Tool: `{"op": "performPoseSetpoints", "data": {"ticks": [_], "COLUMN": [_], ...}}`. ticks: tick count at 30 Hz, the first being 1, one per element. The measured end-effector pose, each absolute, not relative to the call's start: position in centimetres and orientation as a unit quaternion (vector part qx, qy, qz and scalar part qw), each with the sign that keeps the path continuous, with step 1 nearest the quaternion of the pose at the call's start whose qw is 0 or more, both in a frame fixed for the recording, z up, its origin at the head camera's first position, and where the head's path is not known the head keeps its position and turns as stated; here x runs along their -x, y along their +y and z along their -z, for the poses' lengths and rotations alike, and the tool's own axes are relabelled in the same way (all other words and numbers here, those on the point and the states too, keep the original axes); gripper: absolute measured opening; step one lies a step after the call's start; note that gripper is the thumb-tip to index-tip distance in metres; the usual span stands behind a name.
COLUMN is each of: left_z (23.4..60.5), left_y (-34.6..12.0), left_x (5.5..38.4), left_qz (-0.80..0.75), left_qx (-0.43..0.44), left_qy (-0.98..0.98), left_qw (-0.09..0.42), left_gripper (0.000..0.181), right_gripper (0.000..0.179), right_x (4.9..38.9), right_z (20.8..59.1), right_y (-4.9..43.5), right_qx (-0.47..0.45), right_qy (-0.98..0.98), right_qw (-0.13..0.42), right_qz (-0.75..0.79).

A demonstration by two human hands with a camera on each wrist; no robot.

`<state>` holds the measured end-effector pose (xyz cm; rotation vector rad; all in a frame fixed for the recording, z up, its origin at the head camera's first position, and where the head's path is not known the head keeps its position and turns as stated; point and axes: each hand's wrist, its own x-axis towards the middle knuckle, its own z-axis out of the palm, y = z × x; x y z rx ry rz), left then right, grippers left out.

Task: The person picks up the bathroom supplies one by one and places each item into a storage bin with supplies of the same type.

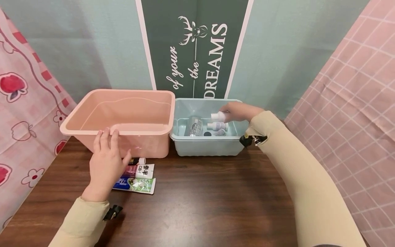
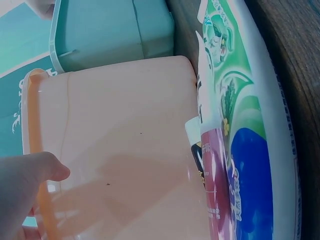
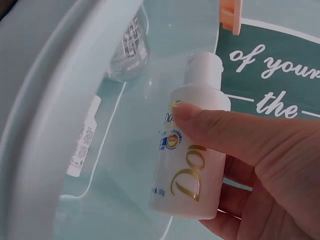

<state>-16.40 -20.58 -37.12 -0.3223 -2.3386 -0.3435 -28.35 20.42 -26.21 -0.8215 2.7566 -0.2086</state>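
My right hand (image 1: 236,111) holds a small white bottle (image 3: 192,155) with gold lettering, thumb across its front, over the light blue bin (image 1: 210,145). The bottle is tilted, its cap pointing left in the head view. Below it in that bin lie another small white bottle (image 1: 217,126), a clear bottle (image 1: 195,127) and a further small container (image 1: 219,132). My left hand (image 1: 106,159) rests with fairly straight fingertips at the front rim of the pink bin (image 1: 151,144), its thumb spread to the side. Next to it lie a green and blue toothpaste tube (image 1: 139,184) and a red and white tube (image 1: 143,171).
A black tube with a white cap (image 1: 137,161) lies against the pink bin's front. Both bins stand side by side on the dark wooden table (image 1: 197,212). A green printed curtain (image 1: 197,51) hangs behind, with pink curtains (image 1: 348,103) at the sides.
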Motion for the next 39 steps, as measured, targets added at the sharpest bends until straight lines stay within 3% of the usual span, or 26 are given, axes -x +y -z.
{"op": "performPoseSetpoints", "data": {"ticks": [14,25,39], "left_z": [36.9,37.1,37.3], "left_y": [-20.8,-20.7,-20.6], "left_x": [16.2,16.1,16.1], "left_qz": [0.137,0.13,0.131], "left_qx": [0.116,0.121,0.122], "left_qy": [-0.914,-0.918,-0.914], "left_qw": [0.363,0.354,0.363], "left_gripper": [0.07,0.069,0.069], "right_gripper": [0.031,0.012,0.025], "right_x": [29.4,29.6,29.9], "right_z": [25.9,26.9,26.9], "right_y": [20.1,20.6,20.8], "right_qx": [0.275,0.276,0.27], "right_qy": [0.949,0.95,0.951], "right_qw": [0.137,0.128,0.138], "right_qz": [0.067,0.069,0.061]}}
